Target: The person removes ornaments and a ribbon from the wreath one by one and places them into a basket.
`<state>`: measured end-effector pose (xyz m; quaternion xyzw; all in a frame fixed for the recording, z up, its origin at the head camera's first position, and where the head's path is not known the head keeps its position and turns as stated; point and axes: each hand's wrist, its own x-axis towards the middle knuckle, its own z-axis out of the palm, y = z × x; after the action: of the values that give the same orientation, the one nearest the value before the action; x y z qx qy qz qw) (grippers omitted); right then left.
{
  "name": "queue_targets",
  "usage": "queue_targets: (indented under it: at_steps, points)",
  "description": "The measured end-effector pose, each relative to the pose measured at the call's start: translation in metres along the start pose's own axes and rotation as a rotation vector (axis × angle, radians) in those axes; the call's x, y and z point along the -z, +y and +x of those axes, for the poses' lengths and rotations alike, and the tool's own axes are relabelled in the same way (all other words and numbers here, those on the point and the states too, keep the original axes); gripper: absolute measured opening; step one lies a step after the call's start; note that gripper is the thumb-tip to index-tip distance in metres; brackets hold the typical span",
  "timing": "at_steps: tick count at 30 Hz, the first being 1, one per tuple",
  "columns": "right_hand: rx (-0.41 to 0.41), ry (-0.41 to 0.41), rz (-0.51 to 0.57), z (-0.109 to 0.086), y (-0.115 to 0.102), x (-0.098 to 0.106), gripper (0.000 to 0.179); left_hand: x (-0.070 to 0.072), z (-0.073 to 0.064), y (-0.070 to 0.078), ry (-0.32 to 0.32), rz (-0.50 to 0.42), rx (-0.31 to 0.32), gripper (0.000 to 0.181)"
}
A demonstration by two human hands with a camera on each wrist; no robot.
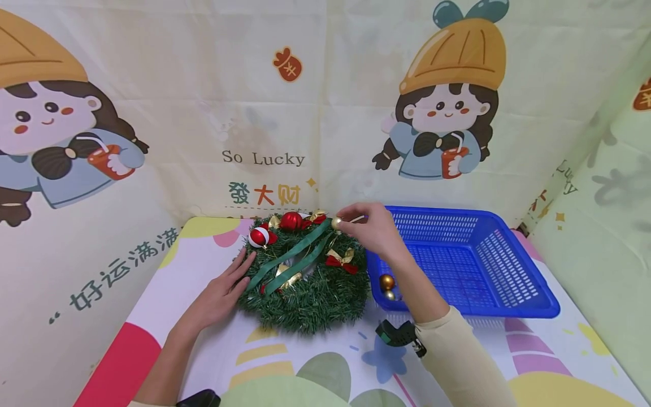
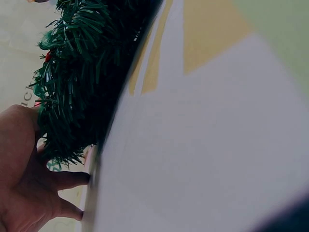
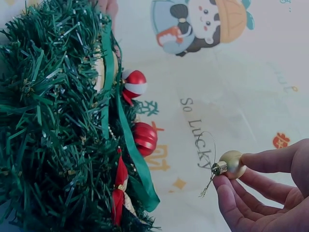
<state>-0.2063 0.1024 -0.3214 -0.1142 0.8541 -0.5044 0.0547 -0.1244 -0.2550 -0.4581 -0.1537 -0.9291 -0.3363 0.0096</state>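
Observation:
A green wreath (image 1: 305,305) lies on the table, with a green ribbon (image 1: 300,247) draped across it. On it are a plain red ball (image 1: 291,221), a red and white ball (image 1: 259,237) and red and gold bows (image 1: 342,261). My right hand (image 1: 371,229) pinches a small gold ball ornament (image 3: 232,164) between thumb and fingers over the wreath's far right edge. A thin loop of string hangs from its cap in the right wrist view. At the wreath's left side my left hand (image 1: 218,299) rests, fingers extended against the greenery.
Right of the wreath stands a blue plastic basket (image 1: 508,311), its rim close to the greenery. Inside, near its left end, lie a copper-coloured ball (image 1: 387,282) and a small gold ball (image 1: 389,295). A printed cloth (image 1: 346,141) hangs behind the table.

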Motion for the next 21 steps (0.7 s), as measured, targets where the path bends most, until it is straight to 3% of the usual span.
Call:
queue_targets:
  at_steps: [21]
  points:
    - [-0.056,0.045,0.070,-0.021,0.033,0.026,0.024,0.001,0.000,0.002,-0.005,-0.001,0.012,0.058]
